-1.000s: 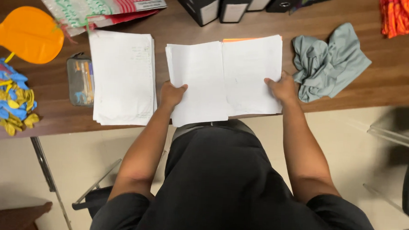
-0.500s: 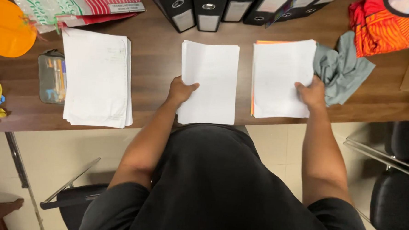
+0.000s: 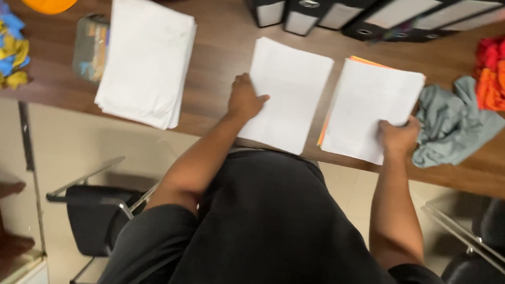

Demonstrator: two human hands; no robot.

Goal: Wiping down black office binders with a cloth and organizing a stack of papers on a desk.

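Two stacks near the table edge could slide off: left hand grips the middle stack, right hand grips the right stack

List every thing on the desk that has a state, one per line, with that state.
Left hand: holds the middle paper stack by its left edge.
Right hand: grips the right paper stack, orange sheets beneath.
Left paper stack: flat, untouched.
Grey cloth: crumpled.
Binders: closed, upright.
Pencil case: shut.
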